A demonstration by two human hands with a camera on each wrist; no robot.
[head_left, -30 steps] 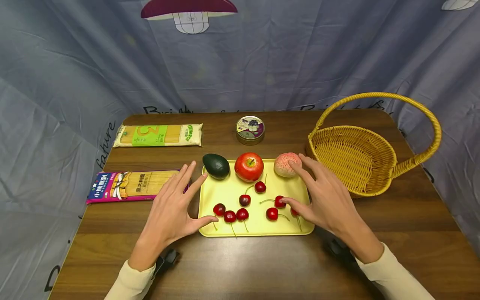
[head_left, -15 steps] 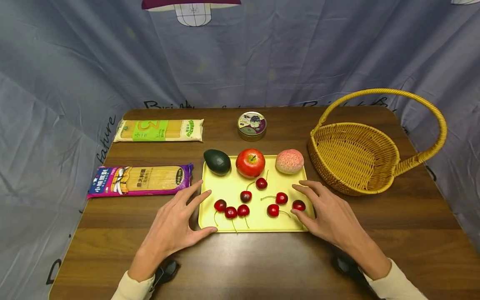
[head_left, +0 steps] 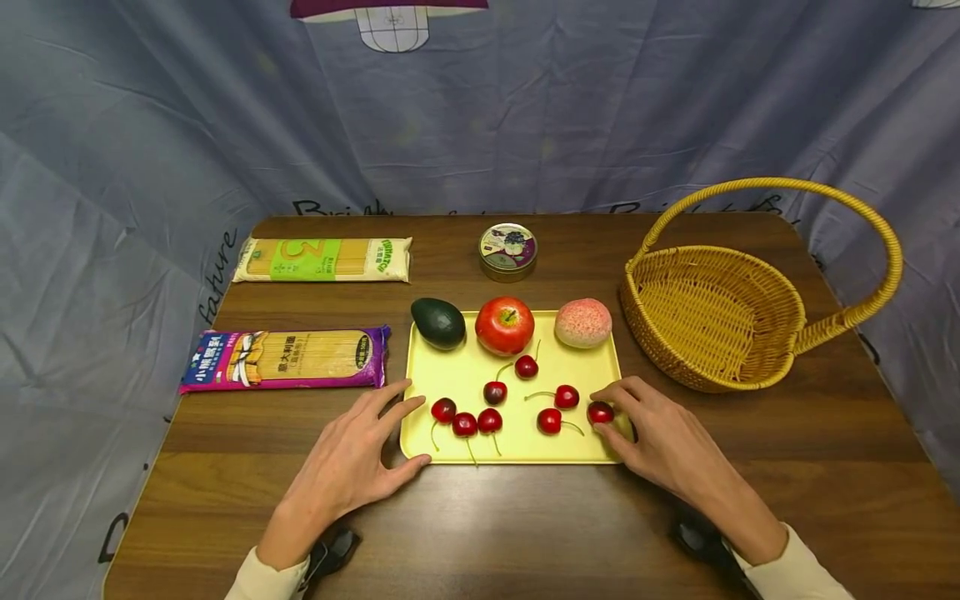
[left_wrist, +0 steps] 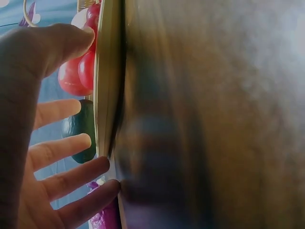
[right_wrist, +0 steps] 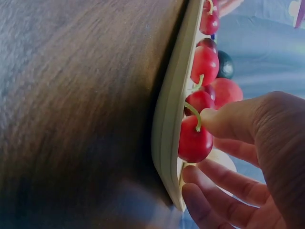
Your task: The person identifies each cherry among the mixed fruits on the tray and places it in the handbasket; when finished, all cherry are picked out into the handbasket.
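Note:
A pale yellow tray (head_left: 517, 450) lies on the wooden table, bearing an avocado (head_left: 438, 323), a red apple (head_left: 505, 326), a pink peach-like fruit (head_left: 583, 323) and several stemmed cherries. My right hand (head_left: 663, 442) reaches over the tray's right end. Its thumb and forefinger are around the rightmost cherry (head_left: 600, 412), and in the right wrist view the thumb tip meets that cherry (right_wrist: 195, 143) near its stem. At the tray's left edge is my left hand (head_left: 345, 458), fingers spread and holding nothing; whether it touches the rim is unclear.
A yellow wicker basket (head_left: 712, 317) with a tall handle stands right of the tray. Two noodle packs lie at left, one purple (head_left: 292, 358) and one green and white (head_left: 322, 260). A round tin (head_left: 508, 250) sits behind the apple; a grey-blue curtain (head_left: 525, 108) hangs beyond.
My right hand has come down from beside the pink fruit toward me, its thumb and forefinger closing in around the rightmost cherry. My left hand has lowered along the tray's left edge.

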